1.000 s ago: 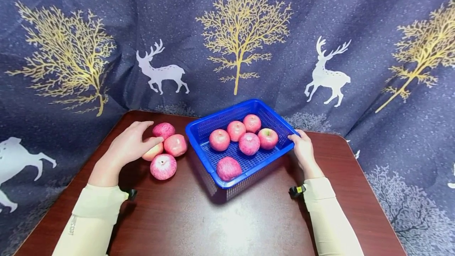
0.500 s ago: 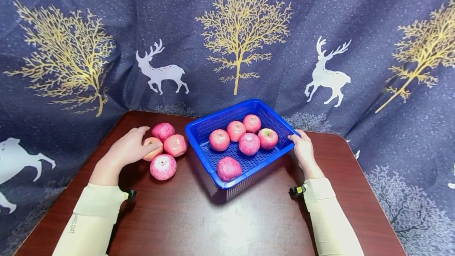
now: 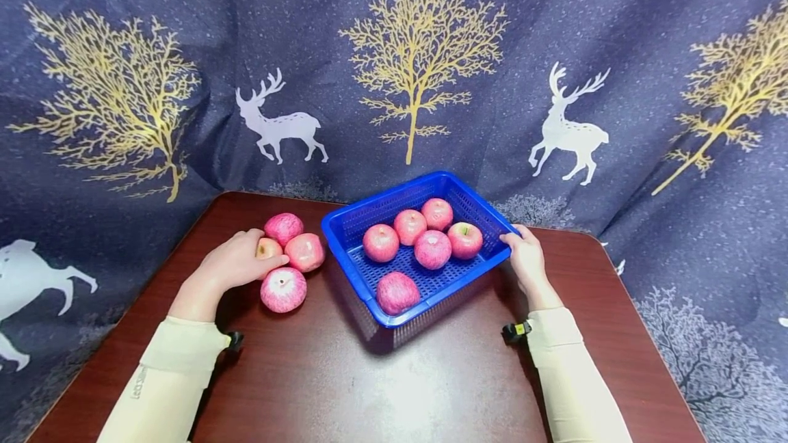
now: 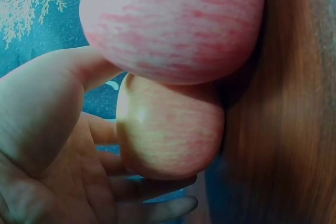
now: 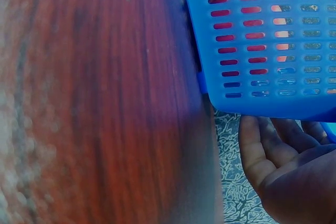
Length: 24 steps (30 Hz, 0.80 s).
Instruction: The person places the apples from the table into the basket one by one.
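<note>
In the head view, my left hand (image 3: 230,262) curls round a yellowish-red apple (image 3: 269,249) on the left of the table, thumb on the near side. The left wrist view shows that apple (image 4: 170,129) with fingers behind and below it; a larger striped pink apple (image 4: 173,30) partly covers the thumb. Three more apples crowd it: a dark pink one (image 3: 284,228), a red one (image 3: 305,252) and a striped one (image 3: 283,290). My right hand (image 3: 527,262) grips the right corner of a blue perforated basket (image 3: 384,209), its fingers (image 5: 252,137) under the rim.
Several apples lie in the basket, among them one with a green stem (image 3: 464,240) and one alone near the front corner (image 3: 397,292). The brown wooden table (image 3: 320,374) ends at a dark curtain (image 3: 369,87) printed with deer and trees.
My left hand has moved slightly right and closed in round the yellowish-red apple. The right hand and the basket have stayed put.
</note>
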Each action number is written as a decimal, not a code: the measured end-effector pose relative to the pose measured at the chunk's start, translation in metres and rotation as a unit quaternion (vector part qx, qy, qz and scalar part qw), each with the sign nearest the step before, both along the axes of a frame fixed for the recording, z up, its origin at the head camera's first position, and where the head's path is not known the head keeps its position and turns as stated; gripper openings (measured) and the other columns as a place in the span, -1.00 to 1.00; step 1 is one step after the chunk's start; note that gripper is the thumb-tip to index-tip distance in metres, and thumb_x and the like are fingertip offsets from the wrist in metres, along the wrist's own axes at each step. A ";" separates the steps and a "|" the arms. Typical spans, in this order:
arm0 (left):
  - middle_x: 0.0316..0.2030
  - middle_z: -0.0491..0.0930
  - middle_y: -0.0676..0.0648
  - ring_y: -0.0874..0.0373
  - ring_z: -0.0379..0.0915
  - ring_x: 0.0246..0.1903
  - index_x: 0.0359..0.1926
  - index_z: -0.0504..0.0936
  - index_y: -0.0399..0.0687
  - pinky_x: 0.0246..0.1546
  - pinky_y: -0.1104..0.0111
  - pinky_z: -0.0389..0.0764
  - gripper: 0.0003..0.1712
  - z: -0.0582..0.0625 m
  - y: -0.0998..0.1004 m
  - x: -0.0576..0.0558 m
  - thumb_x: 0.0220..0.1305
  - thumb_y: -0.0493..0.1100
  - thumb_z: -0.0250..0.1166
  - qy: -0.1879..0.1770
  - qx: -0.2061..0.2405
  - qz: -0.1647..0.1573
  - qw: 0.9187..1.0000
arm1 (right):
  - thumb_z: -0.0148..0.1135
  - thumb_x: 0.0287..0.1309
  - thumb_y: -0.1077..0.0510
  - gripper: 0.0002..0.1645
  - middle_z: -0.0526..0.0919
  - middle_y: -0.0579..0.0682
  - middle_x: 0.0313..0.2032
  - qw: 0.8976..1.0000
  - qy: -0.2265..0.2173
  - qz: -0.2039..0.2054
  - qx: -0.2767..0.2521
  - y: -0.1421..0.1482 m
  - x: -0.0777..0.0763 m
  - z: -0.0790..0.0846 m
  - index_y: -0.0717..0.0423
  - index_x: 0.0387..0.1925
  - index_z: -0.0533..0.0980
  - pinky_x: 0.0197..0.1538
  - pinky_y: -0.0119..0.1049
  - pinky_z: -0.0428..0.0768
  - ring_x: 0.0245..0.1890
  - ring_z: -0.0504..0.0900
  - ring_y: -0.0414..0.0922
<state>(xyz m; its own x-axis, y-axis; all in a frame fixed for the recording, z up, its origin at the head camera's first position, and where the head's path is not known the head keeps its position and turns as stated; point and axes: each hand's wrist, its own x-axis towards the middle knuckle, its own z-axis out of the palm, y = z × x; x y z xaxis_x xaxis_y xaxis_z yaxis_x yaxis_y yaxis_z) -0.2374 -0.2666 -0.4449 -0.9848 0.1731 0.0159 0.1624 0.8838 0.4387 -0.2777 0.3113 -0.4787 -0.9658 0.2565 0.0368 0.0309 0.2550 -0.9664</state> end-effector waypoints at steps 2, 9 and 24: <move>-0.42 0.57 -0.06 -0.02 0.52 -0.38 -0.33 0.58 -0.03 -0.32 0.10 0.51 -0.40 -0.001 0.001 -0.001 0.37 0.39 0.45 0.001 0.001 -0.005 1.000 | 0.13 0.54 0.15 -0.54 0.64 0.38 0.15 1.000 -0.002 0.002 -0.002 0.000 0.000 0.001 0.36 0.29 0.57 -0.03 -0.43 0.57 -0.06 0.63 -0.05; -0.33 0.64 -0.12 -0.07 0.58 -0.31 -0.19 0.61 -0.14 -0.21 0.02 0.58 -0.34 -0.001 0.003 -0.002 0.37 0.39 0.46 0.001 -0.002 -0.005 1.000 | 0.13 0.54 0.15 -0.53 0.63 0.36 0.14 1.000 -0.004 0.003 -0.013 0.001 0.000 0.003 0.36 0.29 0.56 -0.04 -0.44 0.59 -0.01 0.64 0.03; -0.30 0.61 -0.15 -0.11 0.55 -0.29 -0.08 0.60 -0.26 -0.16 0.01 0.57 -0.31 -0.005 -0.002 -0.002 0.33 0.30 0.53 0.011 0.006 -0.009 1.000 | 0.14 0.54 0.15 -0.54 0.64 0.33 0.12 1.000 -0.004 0.003 -0.014 0.000 0.000 0.002 0.34 0.29 0.58 -0.05 -0.44 0.59 -0.01 0.64 0.05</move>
